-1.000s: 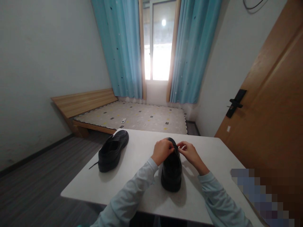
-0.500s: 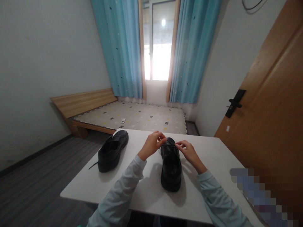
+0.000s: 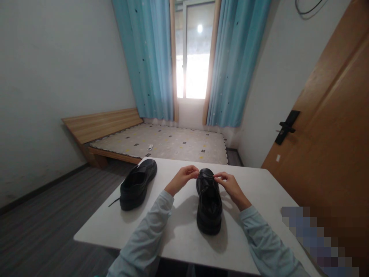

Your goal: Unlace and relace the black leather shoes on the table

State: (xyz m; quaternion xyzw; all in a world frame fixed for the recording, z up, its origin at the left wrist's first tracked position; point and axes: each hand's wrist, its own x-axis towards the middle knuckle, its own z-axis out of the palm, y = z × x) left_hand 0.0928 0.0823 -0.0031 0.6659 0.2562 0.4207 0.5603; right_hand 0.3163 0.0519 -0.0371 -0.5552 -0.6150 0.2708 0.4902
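Observation:
A black lace-up shoe (image 3: 208, 207) stands on the white table between my hands, its heel toward me. My left hand (image 3: 184, 177) is at the left side of its front part, fingertips pinched together on what looks like a thin black lace. On the right side of the laced part, my right hand (image 3: 227, 183) pinches the lace with thumb and forefinger. A second black shoe (image 3: 135, 188) stands at the table's left, with a lace end trailing over its heel side.
The white table (image 3: 178, 246) has its far edge near a bed (image 3: 173, 140) with a small white object (image 3: 150, 147) on it. A wooden door (image 3: 325, 115) with a black handle is at the right.
My left hand has moved slightly left and down, from over the shoe's laces to its left edge. My right hand has hardly moved.

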